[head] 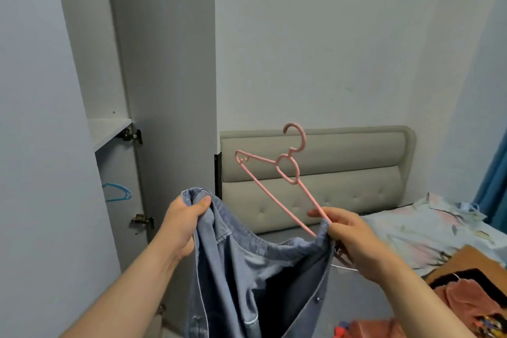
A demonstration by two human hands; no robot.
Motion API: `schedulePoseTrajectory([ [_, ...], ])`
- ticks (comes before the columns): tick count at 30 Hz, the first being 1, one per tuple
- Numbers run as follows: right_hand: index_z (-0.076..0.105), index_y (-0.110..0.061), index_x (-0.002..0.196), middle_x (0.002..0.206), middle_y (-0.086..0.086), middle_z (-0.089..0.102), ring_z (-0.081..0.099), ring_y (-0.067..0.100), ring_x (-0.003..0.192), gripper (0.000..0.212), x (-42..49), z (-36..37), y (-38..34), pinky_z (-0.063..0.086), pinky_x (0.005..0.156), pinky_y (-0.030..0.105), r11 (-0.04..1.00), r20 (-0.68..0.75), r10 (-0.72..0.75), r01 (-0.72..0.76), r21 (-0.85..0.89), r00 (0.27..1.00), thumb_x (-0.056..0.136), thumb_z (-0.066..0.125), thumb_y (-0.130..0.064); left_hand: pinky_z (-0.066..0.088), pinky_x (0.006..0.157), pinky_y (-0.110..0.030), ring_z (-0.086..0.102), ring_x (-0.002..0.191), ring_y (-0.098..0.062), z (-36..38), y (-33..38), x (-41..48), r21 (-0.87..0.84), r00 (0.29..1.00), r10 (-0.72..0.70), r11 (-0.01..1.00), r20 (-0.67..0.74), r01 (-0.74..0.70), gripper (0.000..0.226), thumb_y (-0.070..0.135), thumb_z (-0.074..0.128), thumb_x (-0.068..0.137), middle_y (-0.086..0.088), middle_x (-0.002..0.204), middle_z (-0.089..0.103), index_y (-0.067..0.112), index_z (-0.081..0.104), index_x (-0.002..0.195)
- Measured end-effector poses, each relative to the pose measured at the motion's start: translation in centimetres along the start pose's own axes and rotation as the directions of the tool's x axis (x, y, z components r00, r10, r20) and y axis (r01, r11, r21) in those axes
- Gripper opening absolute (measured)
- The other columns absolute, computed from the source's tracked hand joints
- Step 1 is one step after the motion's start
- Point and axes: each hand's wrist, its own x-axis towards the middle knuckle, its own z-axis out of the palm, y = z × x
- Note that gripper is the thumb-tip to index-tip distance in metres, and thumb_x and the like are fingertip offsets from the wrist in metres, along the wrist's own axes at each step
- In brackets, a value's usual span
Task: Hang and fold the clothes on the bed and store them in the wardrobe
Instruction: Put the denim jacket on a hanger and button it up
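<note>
**Head view: hanger tip at the denim's opening, right hand nearest**

The denim garment (247, 269) hangs in mid-air in front of the person, stretched between both hands, with its top edge sagging in a shallow curve and the rest dropping out of the bottom of the frame. The left hand (181, 225) grips a bunched corner of that top edge, thumb over the fold. The right hand (348, 230) pinches the opposite corner, and the same fingers hold the lower end of the pink hanger (310, 197).

The hanger stands steeply tilted. Its long axis runs from that lower end at the right hand up and to the left, with the hook uppermost and the far shoulder free in the air above the middle of the garment. The lower end sits right at the cloth's edge; whether it is already inside the opening cannot be told.

My judgement is that the coming move turns on this: the free shoulder has to swing down toward the left hand's corner, so the left hand must hold its side open while the right steers.

To the left is the open wardrobe (164, 90), with a shelf (109, 129) and a blue hanger (116, 192) below it. Behind the hands are the headboard (343, 173) and the bed (428, 230), with a pink garment (461, 299) at the lower right.
</note>
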Motion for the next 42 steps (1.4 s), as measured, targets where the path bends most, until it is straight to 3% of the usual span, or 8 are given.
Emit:
schedulePoseTrajectory([
  [7,0.072,0.006,0.1,0.052,0.012,0.041,0.043,0.021,0.046,0.044,-4.0,-8.0,-4.7,0.037,0.044,0.031,0.972,0.214,0.052,-0.098,0.212,0.975,0.073,0.037,0.004,0.054,0.084,-0.037,0.063,0.09,-0.026,3.5,3.4,0.9,-0.061,0.991,0.107,0.992,-0.08,-0.112,0.01,0.001,0.057,0.094,-0.012,0.092,0.064,0.009,0.06,0.089],
  [12,0.072,0.002,0.107,0.054,0.008,0.036,0.035,0.018,0.044,0.045,-5.4,-11.4,-7.8,0.028,0.045,0.026,0.981,0.239,0.157,-0.18,0.079,0.958,0.067,0.055,-0.011,0.059,0.059,-0.037,0.072,0.075,-0.032,4.2,8.3,-0.8,-0.124,0.924,-0.153,0.97,0.35,0.207,0.02,0.01,0.05,0.097,-0.028,0.09,0.07,-0.006,0.062,0.098],
  [16,0.071,0.004,0.107,0.051,0.008,0.038,0.039,0.016,0.037,0.042,-5.9,-12.3,-9.8,0.037,0.037,0.021,0.978,0.225,0.164,-0.188,0.088,0.961,0.073,0.049,-0.007,0.059,0.062,-0.041,0.07,0.069,-0.035,5.4,11.0,-2.3,0.117,0.88,0.014,0.99,0.475,-0.079,0.018,0.005,0.049,0.096,-0.027,0.084,0.069,-0.002,0.063,0.086],
  [21,0.07,0.003,0.11,0.057,0.011,0.04,0.043,0.018,0.044,0.039,-6.0,-12.9,-11.2,0.044,0.042,0.029,0.99,0.208,0.085,-0.105,0.089,0.974,0.081,0.049,-0.01,0.039,0.04,-0.023,0.054,0.047,-0.011,8.7,12.6,-4.6,0.511,0.833,0.236,0.696,0.501,-0.504,0.006,0.013,0.054,0.094,-0.003,0.06,0.059,0.009,0.049,0.093],
  [27,0.069,-0.002,0.114,0.059,0.008,0.047,0.049,0.016,0.049,0.04,-6.1,-13.4,-12.1,0.045,0.046,0.027,0.999,0.205,0.027,-0.03,0.011,0.978,0.078,0.054,-0.011,0.04,0.061,-0.026,0.05,0.065,-0.012,9.1,14.5,-6.7,0.627,0.668,0.345,0.238,0.659,-0.742,0.023,0.034,0.066,0.086,0.006,0.071,0.057,0.017,0.052,0.081],
  [30,0.07,-0.004,0.113,0.065,0.01,0.048,0.049,0.017,0.056,0.047,-6.8,-12.6,-13.5,0.044,0.051,0.024,0.993,0.258,-0.023,0.052,-0.107,0.966,0.071,0.049,-0.009,0.044,0.067,-0.031,0.056,0.072,-0.016,8.7,14.8,-6.4,0.698,0.68,0.346,0.093,0.646,-0.71,0.027,0.042,0.062,0.088,0.003,0.074,0.059,0.018,0.053,0.079],
  [37,0.06,-0.006,0.125,0.074,-0.007,0.06,0.059,0.008,0.072,0.043,-8.1,-12.1,-16.9,0.049,0.07,0.019,0.91,0.333,-0.061,0.19,-0.369,0.941,0.082,0.063,-0.006,0.042,0.057,-0.031,0.055,0.063,-0.014,8.6,14.6,-5.4,0.725,0.667,0.448,0.057,0.595,-0.686,0.035,0.048,0.059,0.089,0.002,0.065,0.059,0.019,0.048,0.074],
  [42,0.067,-0.03,0.105,0.066,-0.018,0.053,0.052,0.002,0.059,0.038,-7.8,-11.9,-17.8,0.046,0.052,0.021,0.615,0.103,-0.202,0.208,-0.761,0.974,0.075,0.066,-0.007,0.044,0.06,-0.033,0.056,0.062,-0.019,9.2,14.6,-5.3,0.714,0.67,0.455,0.099,0.587,-0.693,0.037,0.046,0.058,0.09,0.0,0.062,0.058,0.017,0.047,0.071],
])
